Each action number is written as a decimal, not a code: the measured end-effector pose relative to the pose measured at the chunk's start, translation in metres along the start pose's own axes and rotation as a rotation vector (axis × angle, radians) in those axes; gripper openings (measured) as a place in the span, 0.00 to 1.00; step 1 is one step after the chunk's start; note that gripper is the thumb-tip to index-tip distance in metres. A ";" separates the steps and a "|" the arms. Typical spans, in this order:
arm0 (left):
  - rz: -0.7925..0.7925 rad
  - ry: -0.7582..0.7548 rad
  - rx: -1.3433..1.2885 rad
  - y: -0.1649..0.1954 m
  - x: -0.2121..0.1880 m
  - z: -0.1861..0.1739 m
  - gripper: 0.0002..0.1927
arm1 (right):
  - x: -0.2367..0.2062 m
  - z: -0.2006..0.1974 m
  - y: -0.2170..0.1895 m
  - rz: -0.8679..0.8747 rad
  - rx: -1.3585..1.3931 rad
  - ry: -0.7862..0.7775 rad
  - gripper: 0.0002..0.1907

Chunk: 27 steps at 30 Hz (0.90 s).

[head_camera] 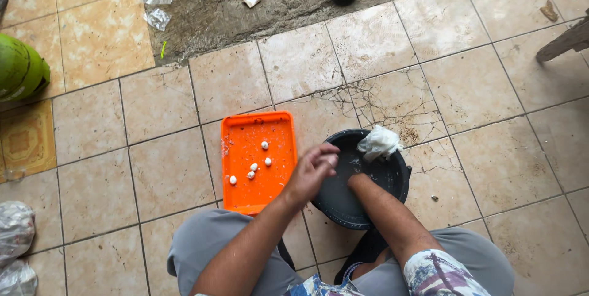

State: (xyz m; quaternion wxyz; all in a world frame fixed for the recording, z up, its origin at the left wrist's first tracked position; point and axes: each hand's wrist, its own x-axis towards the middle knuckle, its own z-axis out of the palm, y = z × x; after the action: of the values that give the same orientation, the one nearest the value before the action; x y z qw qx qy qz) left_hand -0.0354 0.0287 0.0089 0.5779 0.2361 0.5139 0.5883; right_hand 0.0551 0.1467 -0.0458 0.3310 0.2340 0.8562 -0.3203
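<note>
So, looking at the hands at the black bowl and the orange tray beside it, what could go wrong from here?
The left hand works at the rim of the black bowl, over the gap beside the orange tray; a piece could drop onto the tiles. The white lump rests on the far rim and might slide off. The small white balls lie loose and could roll if the tray is bumped.

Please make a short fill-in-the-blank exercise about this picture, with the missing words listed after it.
1. The small white balls lie on a tray of ____ colour.
2. The right hand reaches into a round ____ basin.
3. A crumpled white cloth rests on the basin's ____.
4. The left hand hovers between the tray and the ____.

Missing words: orange; black; rim; basin
</note>
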 end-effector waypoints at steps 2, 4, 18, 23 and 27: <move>0.086 -0.151 0.077 0.008 -0.013 0.018 0.14 | -0.001 0.003 -0.002 -0.037 0.044 0.036 0.21; 0.183 -0.236 0.195 0.010 -0.022 0.027 0.12 | -0.003 0.007 -0.003 -0.067 0.061 0.045 0.21; 0.157 -0.219 0.183 -0.010 0.004 0.019 0.14 | -0.083 -0.009 -0.016 -0.238 -0.016 0.372 0.17; 0.103 -0.220 0.190 -0.006 0.002 0.021 0.14 | -0.081 0.011 -0.024 -0.002 0.097 0.510 0.12; 0.195 -0.202 0.193 -0.005 0.003 0.021 0.13 | -0.073 0.039 -0.028 0.083 0.247 0.480 0.12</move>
State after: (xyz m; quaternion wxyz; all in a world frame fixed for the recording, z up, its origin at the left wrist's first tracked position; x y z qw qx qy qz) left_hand -0.0159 0.0370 0.0110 0.5413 0.3972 0.4822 0.5628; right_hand 0.1030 0.0867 -0.0051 0.1003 0.3769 0.8542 -0.3439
